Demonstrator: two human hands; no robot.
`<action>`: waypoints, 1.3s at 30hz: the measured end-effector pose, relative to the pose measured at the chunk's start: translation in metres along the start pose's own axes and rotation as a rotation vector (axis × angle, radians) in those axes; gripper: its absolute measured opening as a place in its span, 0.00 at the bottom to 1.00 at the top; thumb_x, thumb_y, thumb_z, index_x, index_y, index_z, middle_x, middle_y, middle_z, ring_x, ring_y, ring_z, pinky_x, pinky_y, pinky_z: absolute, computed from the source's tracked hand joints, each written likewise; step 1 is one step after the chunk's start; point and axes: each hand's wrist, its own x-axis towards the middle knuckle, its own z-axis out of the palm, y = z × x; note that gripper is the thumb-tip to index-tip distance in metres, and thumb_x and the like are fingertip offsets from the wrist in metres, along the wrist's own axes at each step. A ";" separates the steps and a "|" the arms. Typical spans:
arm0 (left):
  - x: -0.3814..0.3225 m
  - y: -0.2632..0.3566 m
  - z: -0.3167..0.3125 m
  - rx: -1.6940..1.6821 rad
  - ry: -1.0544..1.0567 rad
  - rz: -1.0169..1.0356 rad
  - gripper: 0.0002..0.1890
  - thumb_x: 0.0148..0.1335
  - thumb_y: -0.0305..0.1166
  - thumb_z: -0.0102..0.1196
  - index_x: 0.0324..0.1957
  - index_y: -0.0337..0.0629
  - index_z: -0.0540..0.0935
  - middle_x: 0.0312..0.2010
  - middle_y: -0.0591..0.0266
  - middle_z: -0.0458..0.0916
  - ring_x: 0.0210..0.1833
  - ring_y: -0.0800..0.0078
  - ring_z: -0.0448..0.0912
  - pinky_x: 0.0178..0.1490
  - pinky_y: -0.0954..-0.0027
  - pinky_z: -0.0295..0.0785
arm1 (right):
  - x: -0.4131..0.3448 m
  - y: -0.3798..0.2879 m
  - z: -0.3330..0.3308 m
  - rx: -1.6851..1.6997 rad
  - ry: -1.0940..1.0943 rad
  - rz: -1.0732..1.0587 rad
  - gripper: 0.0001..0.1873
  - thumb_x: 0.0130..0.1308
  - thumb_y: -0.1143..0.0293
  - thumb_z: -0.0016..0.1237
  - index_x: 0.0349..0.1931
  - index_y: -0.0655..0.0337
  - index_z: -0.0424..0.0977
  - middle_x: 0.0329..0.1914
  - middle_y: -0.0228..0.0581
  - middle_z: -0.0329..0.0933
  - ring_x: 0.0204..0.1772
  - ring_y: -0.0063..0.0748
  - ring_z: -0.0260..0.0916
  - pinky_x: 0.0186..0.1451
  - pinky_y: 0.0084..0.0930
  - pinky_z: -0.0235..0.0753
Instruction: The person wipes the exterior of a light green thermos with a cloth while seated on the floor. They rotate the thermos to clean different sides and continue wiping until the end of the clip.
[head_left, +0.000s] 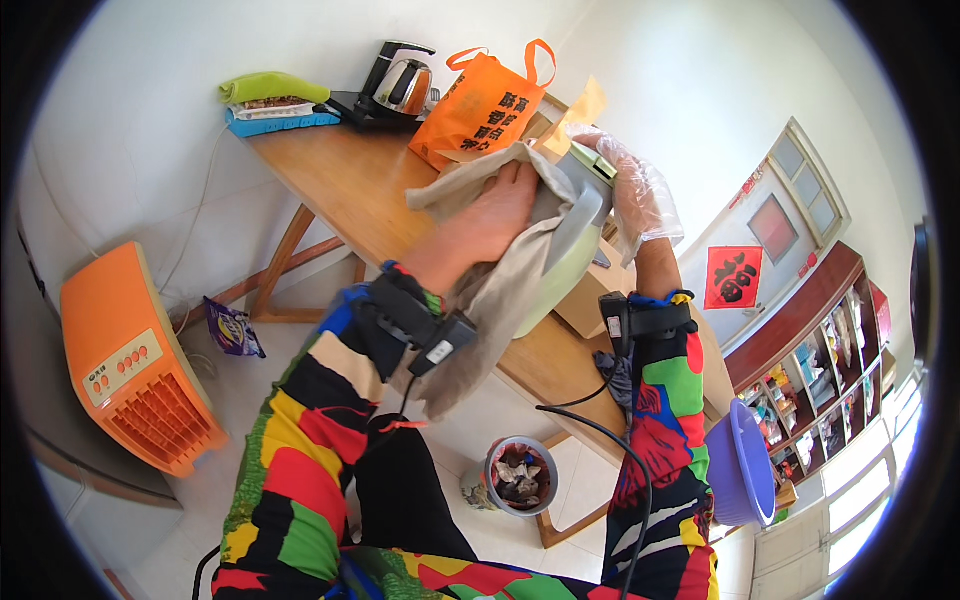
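Observation:
My left hand (504, 206), bare and slightly blurred, has its fingers in a grey-beige cloth (480, 322). It presses the cloth against the side of a pale green and grey plastic appliance (562, 274), whose exact kind I cannot tell. Much of that side is hidden by the cloth, which drapes down past the table's near edge. A clear plastic glove or bag covers my right hand (626, 176), which grips the far upper end of the appliance; its fingertips are partly out of sight. The appliance is tilted over the wooden table (360, 191).
An orange bag (484, 105) and an electric kettle (405, 84) stand at the back, beside a blue power strip (281, 124). Cardboard boxes (585, 300) lie behind the appliance. Below are a waste bin (523, 510) and an orange heater-like appliance (135, 352). A purple basin (739, 465) is at right.

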 end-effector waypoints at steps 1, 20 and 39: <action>-0.006 -0.007 -0.010 -0.018 -0.048 0.106 0.51 0.67 0.41 0.66 0.82 0.33 0.49 0.81 0.33 0.50 0.83 0.38 0.54 0.84 0.53 0.56 | -0.001 -0.001 0.000 -0.038 -0.005 -0.023 0.18 0.80 0.56 0.48 0.52 0.55 0.88 0.51 0.33 0.86 0.52 0.26 0.78 0.60 0.25 0.76; -0.027 -0.041 -0.025 -0.276 -0.296 0.076 0.50 0.62 0.32 0.72 0.82 0.39 0.56 0.81 0.49 0.61 0.83 0.54 0.61 0.83 0.60 0.57 | 0.000 -0.001 -0.001 -0.078 -0.001 -0.004 0.19 0.81 0.56 0.47 0.52 0.54 0.88 0.52 0.33 0.87 0.53 0.25 0.79 0.61 0.28 0.77; -0.087 -0.078 0.025 -0.124 -0.009 0.022 0.42 0.60 0.36 0.69 0.76 0.41 0.68 0.77 0.44 0.66 0.82 0.42 0.58 0.85 0.52 0.52 | 0.004 0.005 -0.001 0.030 0.022 -0.019 0.16 0.76 0.57 0.53 0.48 0.56 0.89 0.49 0.36 0.86 0.48 0.31 0.83 0.57 0.27 0.81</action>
